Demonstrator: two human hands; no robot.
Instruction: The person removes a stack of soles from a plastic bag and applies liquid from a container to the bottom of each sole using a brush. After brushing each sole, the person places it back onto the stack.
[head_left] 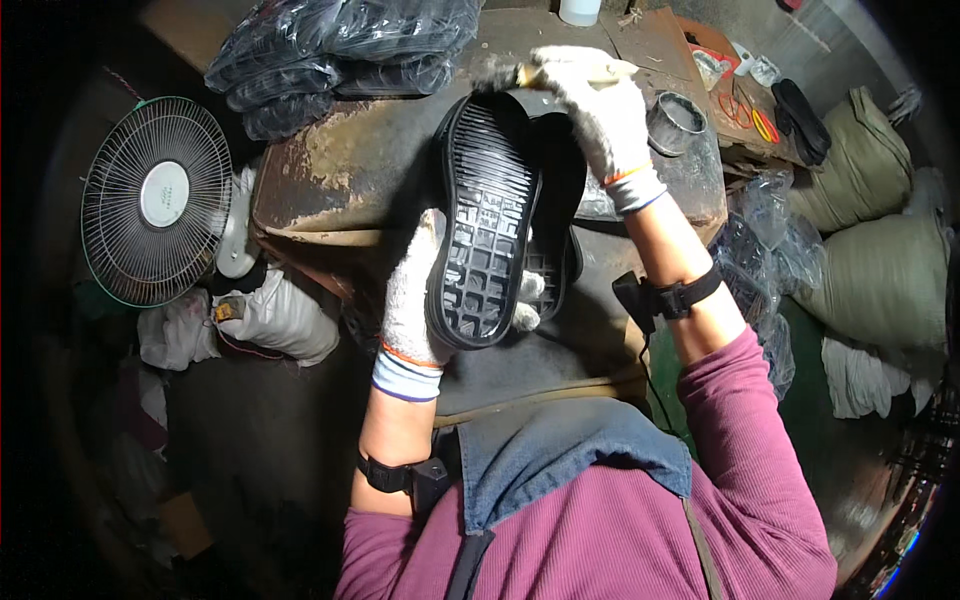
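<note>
My left hand (pixel 412 285), in a white knit glove, grips a black shoe sole (pixel 490 230) from beneath. The sole's inner side, ribbed at the toe and gridded at the heel, faces up, and gloved fingertips show past its right edge. A second black sole (pixel 562 175) lies behind and to the right, partly covered by the first; whether my left hand also holds it, I cannot tell. My gloved right hand (pixel 600 110) is closed around the pale handle of a brush (pixel 505 77), whose dark bristles are at the sole's toe end. Right of that hand stands a dark-stained cup (pixel 676 123).
Plastic-wrapped black bundles (pixel 345 60) sit at the worn table's (pixel 330 180) back left. A fan (pixel 155 195) and white sacks (pixel 285 320) are left. Orange-handled scissors (pixel 765 125), a dark sole (pixel 800 120) and green sacks (pixel 870 270) are right. A white container (pixel 580 10) stands behind.
</note>
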